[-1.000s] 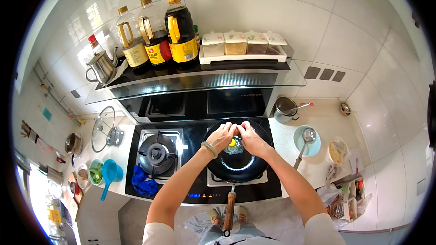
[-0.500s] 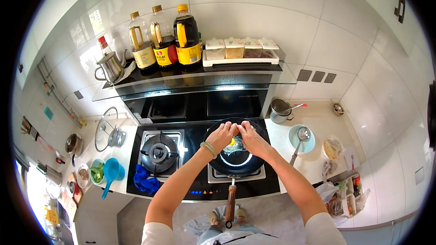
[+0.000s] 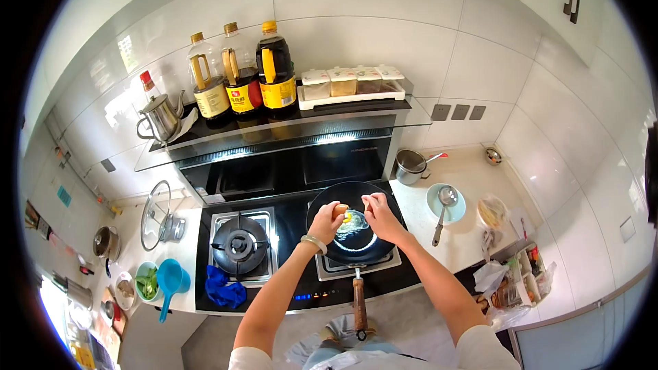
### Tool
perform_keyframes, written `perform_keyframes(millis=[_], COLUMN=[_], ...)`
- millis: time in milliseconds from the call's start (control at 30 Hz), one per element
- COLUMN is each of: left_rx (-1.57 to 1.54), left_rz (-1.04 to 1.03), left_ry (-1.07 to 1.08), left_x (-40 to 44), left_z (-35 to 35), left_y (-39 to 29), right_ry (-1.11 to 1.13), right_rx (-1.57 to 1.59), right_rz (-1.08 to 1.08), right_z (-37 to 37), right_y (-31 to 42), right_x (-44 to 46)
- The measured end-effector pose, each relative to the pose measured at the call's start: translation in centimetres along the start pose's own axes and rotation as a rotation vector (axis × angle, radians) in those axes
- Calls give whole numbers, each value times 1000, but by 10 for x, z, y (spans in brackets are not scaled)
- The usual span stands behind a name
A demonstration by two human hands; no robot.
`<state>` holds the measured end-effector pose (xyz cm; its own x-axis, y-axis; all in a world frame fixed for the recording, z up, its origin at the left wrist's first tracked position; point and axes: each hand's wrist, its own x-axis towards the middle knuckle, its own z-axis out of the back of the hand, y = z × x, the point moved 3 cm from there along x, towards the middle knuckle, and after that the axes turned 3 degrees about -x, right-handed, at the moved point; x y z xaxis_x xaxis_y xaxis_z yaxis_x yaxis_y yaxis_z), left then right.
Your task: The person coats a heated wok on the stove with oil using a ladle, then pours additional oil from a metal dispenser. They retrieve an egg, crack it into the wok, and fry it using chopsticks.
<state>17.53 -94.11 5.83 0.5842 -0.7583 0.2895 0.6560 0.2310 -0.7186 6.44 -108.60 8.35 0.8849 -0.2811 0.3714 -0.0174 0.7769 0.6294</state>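
Observation:
Both my hands are over a black frying pan (image 3: pixel 373 250), which sits on the right burner with its wooden handle toward me. My left hand (image 3: pixel 325 222) grips one half of a brown eggshell (image 3: pixel 342 210). Its other half is pinched in my right hand (image 3: pixel 384 218), mostly covered by the fingers. Between and below the hands, a raw egg (image 3: pixel 353 222) with clear white and yellow yolk lies in the pan. A bright curved reflection shows near the egg.
Left are a bare burner (image 3: pixel 239 244), blue cloth (image 3: pixel 225 286), blue ladle-like scoop (image 3: pixel 173 277) and bowl of greens (image 3: pixel 147 279). A steel pot (image 3: pixel 410 168) and a bowl (image 3: pixel 454 212) with a ladle (image 3: pixel 439 233) stand right. Bottles (image 3: pixel 277 68) line the shelf above.
My hands have moved apart, pulling the eggshell into two halves. More egg now lies in the pan. The whole view has shifted slightly with my head.

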Motion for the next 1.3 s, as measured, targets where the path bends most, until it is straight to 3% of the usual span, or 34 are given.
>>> perform_keyframes(millis=[67, 100, 133, 200, 333, 433, 533, 667, 800, 833, 1000, 1067, 1133, 1300], left_rx=[-466, -761, -769, -1126, -1373, -1381, -1247, -1298, -1198, -1169, -1011, -892, -796, -566], left_rz=[129, 168, 161, 273, 397, 426, 438, 332, 301, 297, 310, 413, 429, 569], left_ry=[-11, 50, 66, 36, 140, 163, 153, 240, 451, 539, 1075, 1210, 1363, 1578], left_x=[-3, -2, -5, -14, -29, -42, -58, -93, -143, -166, -298, -356, -404, -494], left_z=[-8, -13, -20, -18, -19, -28, -37, -51, -83, -93, -193, -228, -252, -282], left_y=[16, 22, 26, 10, -14, -26, -39, -94, -163, -191, -271, -285, -299, -308], right_ry=[-34, -90, -151, -186, -203, -227, -261, -326, -473, -512, -1056, -1302, -1614, -2438], right_rx=[26, 298, 569, 678, 630, 464, 555, 783, 752, 867, 812, 830, 790, 923], right_rz=[-71, -154, -231, -274, -254, -198, -208, -204, -232, -223, -485, -546, -764, -693], right_z=[-5, -9, -15, -22, -27, -15, -8, 19, 60, 68, 87, 76, 48, -48], right_y=[-3, -5, -7, -5, 8, 31, 33, 57, 73, 74, 105, 130, 148, 193], right_x=[-4, -6, -9, -14, -36, -60, -90, -148, -248, -284, -509, -600, -699, -894])
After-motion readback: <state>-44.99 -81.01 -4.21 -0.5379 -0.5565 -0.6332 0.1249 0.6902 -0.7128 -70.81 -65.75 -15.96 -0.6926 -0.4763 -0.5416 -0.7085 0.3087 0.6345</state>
